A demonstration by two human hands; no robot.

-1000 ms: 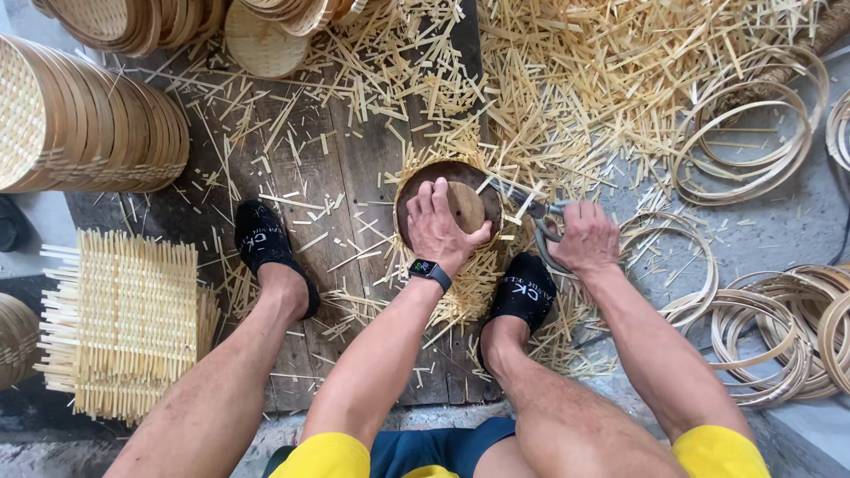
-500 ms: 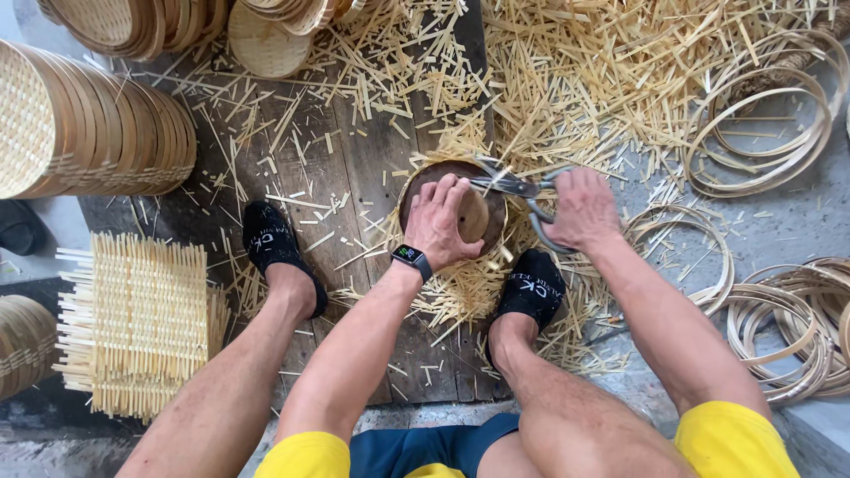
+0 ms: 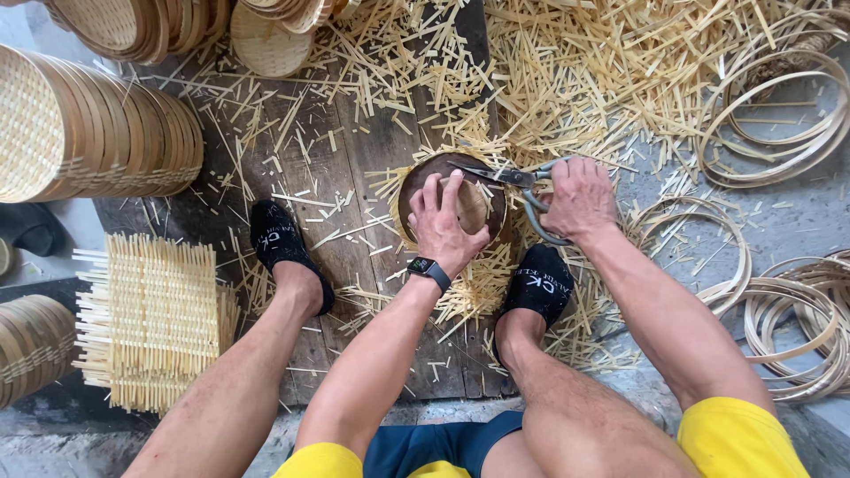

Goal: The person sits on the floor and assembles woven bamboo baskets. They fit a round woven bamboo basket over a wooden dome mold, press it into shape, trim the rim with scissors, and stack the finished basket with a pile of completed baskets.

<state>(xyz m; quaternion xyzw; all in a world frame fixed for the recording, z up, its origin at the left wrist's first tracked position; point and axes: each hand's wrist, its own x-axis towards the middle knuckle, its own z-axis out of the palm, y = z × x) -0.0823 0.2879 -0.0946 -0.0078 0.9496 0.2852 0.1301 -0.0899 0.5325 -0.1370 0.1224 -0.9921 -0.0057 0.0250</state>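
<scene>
— What is the left hand (image 3: 447, 226) doing?
— It lies flat, fingers spread, pressing on the round basket (image 3: 453, 205) in the middle of the frame.
— And the right hand (image 3: 580, 199)?
— Its fingers are curled tight around scissors (image 3: 513, 181), whose blades touch the basket's top rim.

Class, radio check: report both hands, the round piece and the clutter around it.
Left hand pressing down on round woven tray. Right hand gripping scissors, blades at tray's rim. Bamboo offcuts litter the planks; hoops lie right.
</scene>
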